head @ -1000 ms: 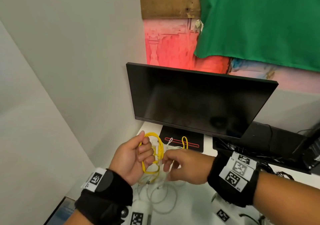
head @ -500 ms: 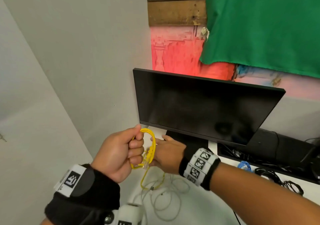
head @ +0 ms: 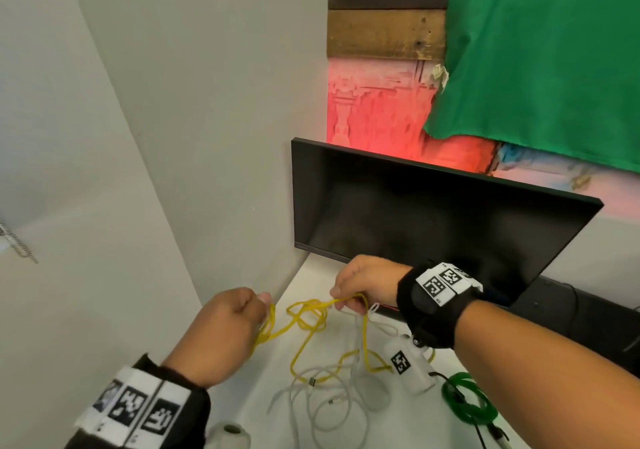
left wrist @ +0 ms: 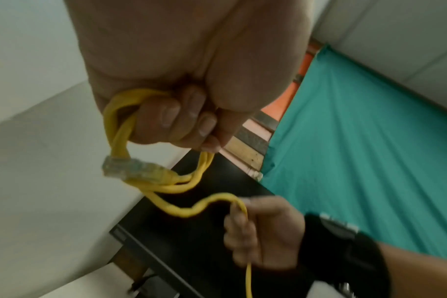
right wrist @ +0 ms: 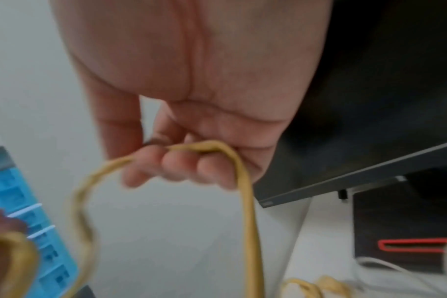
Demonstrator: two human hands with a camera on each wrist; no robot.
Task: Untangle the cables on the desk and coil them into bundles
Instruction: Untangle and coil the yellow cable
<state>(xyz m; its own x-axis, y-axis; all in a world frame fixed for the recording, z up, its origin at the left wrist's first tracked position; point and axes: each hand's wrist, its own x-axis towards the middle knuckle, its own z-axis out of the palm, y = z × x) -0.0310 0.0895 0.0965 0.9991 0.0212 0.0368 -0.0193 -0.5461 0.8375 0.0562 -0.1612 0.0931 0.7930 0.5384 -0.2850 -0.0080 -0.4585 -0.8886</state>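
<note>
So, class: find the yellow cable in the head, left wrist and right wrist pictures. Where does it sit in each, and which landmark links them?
Head: yellow cable low centre, strung between both hands.
Left wrist: centre-left, looped in the left hand.
Right wrist: lower centre, draped over the right hand fingers.
Shared landmark: the black monitor.

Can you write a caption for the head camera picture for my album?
Both hands, left hand and right hand, grip a yellow cable above tangled white cables.

Yellow cable [head: 308, 313] (partly looped) over white cables [head: 329, 396]
</note>
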